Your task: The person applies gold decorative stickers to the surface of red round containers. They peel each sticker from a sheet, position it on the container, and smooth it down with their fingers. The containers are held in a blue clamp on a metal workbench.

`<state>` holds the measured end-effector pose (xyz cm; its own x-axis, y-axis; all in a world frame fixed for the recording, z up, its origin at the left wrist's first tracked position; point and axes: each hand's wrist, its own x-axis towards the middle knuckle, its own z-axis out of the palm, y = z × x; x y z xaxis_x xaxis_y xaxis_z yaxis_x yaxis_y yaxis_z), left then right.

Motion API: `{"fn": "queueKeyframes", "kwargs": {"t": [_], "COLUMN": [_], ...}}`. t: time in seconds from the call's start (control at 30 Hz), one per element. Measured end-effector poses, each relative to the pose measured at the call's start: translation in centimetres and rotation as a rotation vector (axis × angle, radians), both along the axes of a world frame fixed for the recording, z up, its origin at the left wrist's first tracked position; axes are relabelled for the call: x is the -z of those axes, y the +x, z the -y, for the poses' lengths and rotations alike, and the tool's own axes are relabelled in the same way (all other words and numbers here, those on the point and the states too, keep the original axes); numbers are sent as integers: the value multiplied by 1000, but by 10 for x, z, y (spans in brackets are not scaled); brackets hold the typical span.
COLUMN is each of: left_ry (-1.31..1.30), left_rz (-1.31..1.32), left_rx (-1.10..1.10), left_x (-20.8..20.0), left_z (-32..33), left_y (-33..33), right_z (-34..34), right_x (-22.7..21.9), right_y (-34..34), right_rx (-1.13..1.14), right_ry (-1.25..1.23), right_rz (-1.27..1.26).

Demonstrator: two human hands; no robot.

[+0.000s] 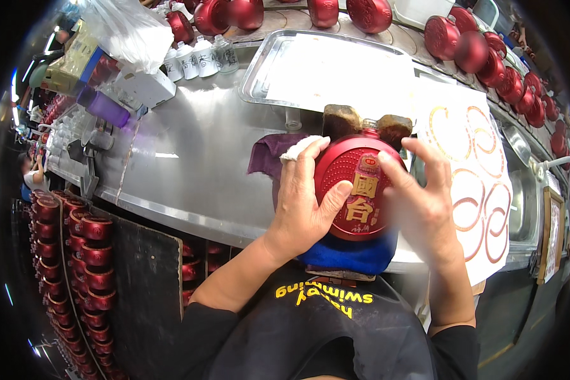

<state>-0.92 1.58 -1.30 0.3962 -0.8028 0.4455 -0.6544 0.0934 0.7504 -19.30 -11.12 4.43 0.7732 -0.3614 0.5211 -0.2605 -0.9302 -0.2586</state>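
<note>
Both my hands hold a round, flat red bottle [351,190] with a gold-and-red label on its front, lying over a blue cloth [351,256] at the near edge of a steel counter [190,158]. My left hand [301,202] grips its left side, thumb on the label; a white bandage wraps one fingertip. My right hand [421,202] clasps the right side, slightly blurred. Two brown blocks [361,123] stand just behind the bottle's neck.
A steel tray [269,69] with white paper lies at the back. A purple cloth [269,155] is left of the bottle. Red round bottles [487,50] line the far edge and fill racks [76,253] at lower left. Small white bottles [196,57] and a ring-stained paper sheet [475,164] sit nearby.
</note>
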Motion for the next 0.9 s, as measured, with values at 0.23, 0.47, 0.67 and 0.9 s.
{"fn": "queueKeyframes", "kwargs": {"t": [0.23, 0.47, 0.67, 0.9], "left_ry": [2, -5, -7, 53], "left_rz": [32, 3, -88, 99], "left_rx": [2, 15, 64, 86], "left_x": [-3, -1, 5, 7], "left_z": [9, 8, -3, -10], "left_y": [2, 3, 5, 3], "right_z": [-8, -5, -13, -25], "right_x": [9, 10, 21, 34], "right_y": [-5, -5, -20, -35], "right_rx": [41, 17, 32, 30], "right_ry": [30, 37, 129, 109], "right_rz": [-106, -86, -32, -40]}}
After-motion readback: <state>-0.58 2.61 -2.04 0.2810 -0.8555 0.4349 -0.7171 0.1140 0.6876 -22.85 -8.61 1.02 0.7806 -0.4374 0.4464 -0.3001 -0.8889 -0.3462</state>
